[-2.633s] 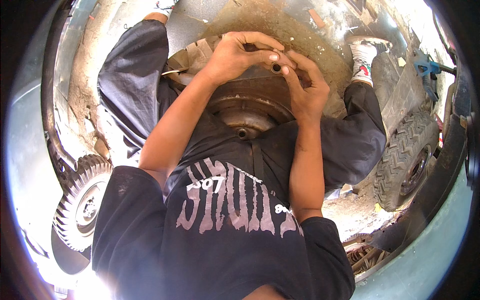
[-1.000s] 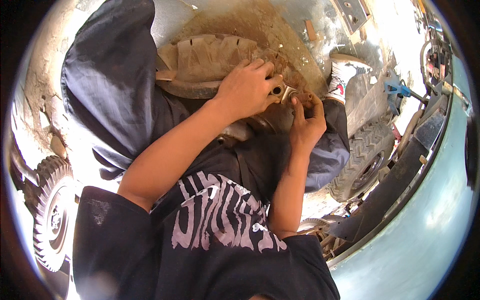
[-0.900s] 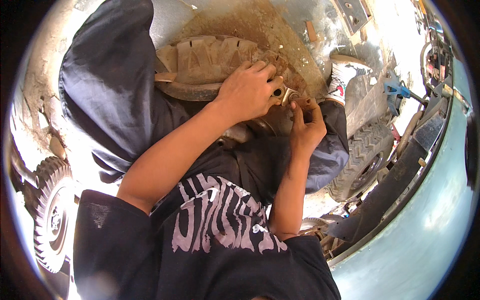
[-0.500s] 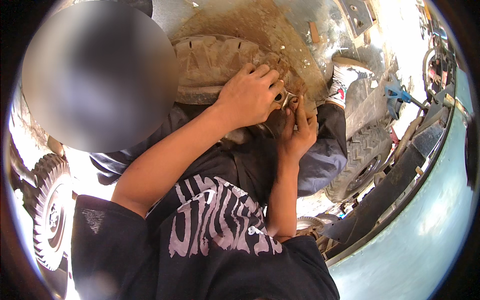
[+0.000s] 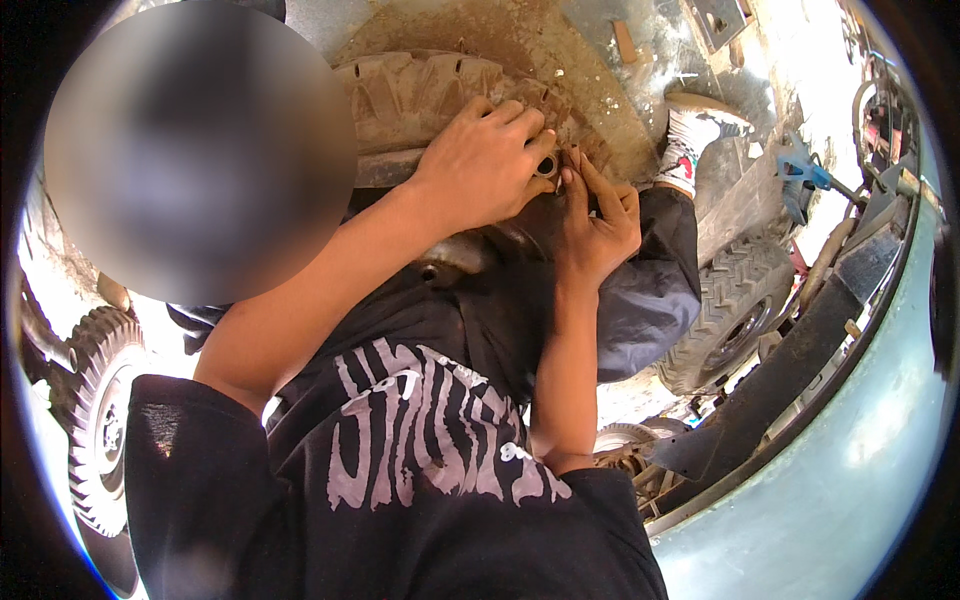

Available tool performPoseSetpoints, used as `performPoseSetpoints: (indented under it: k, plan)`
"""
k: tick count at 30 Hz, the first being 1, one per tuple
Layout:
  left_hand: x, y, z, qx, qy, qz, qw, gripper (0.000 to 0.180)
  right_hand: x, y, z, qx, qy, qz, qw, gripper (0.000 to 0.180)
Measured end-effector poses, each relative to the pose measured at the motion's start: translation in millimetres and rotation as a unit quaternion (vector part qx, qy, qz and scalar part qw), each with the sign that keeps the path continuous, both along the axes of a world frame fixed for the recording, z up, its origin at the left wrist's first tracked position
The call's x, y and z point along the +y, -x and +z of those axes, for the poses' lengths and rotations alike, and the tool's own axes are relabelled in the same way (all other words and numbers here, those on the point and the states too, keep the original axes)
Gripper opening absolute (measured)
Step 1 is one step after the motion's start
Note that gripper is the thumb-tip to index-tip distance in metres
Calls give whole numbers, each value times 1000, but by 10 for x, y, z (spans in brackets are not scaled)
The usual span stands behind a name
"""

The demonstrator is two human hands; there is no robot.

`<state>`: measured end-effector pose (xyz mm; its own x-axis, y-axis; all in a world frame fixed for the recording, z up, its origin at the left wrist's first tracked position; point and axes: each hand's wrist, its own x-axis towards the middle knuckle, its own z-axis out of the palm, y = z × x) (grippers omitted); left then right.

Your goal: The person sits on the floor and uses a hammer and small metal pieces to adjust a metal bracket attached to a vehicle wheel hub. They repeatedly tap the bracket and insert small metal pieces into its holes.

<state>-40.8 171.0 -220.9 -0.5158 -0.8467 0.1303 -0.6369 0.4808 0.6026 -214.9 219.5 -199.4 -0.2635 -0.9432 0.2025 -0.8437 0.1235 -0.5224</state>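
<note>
My left hand (image 5: 485, 160) is closed, its fingers and thumb gripping a small metal part with a round hole (image 5: 545, 166). My right hand (image 5: 600, 220) meets it from the right, with thumb and forefinger pinched at the part's right end; those fingers hide what exactly lies between them. Beyond both hands lies a dusty brown tyre (image 5: 420, 100) with chunky tread blocks, close to my left knuckles. Below my wrists, between my legs, a dark curved metal piece (image 5: 455, 255) partly shows.
Another person's shoe (image 5: 700, 122) or my own rests at the upper right. A blue tool-like object (image 5: 805, 172) stands further right. Behind it are a treaded wheel (image 5: 730, 315) and a pale blue vehicle panel (image 5: 820, 480). Another wheel (image 5: 105, 430) stands at left. A blurred disc covers the upper left.
Both hands sit slightly higher and further left in the picture. My right fingertips have closed over the round end that showed beside the hole before.
</note>
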Motion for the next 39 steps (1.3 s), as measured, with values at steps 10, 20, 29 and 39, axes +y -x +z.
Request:
performPoseSetpoints:
  k: [10, 20, 29, 39]
  plan:
    - [-1, 2, -18, -5, 10, -4, 1000, 56, 38, -4, -128, -31, 52, 10, 998, 27]
    - [11, 37, -89, 17, 13, -36, 999, 49, -22, 0, -223, -33, 62, -4, 998, 27]
    - [-22, 42, -95, 28, 11, -37, 999, 50, 47, 14, -275, -35, 96, 7, 995, 24]
    - [-23, 27, -86, 32, 6, -36, 999, 53, 131, 104, -423, -72, 96, -7, 993, 23]
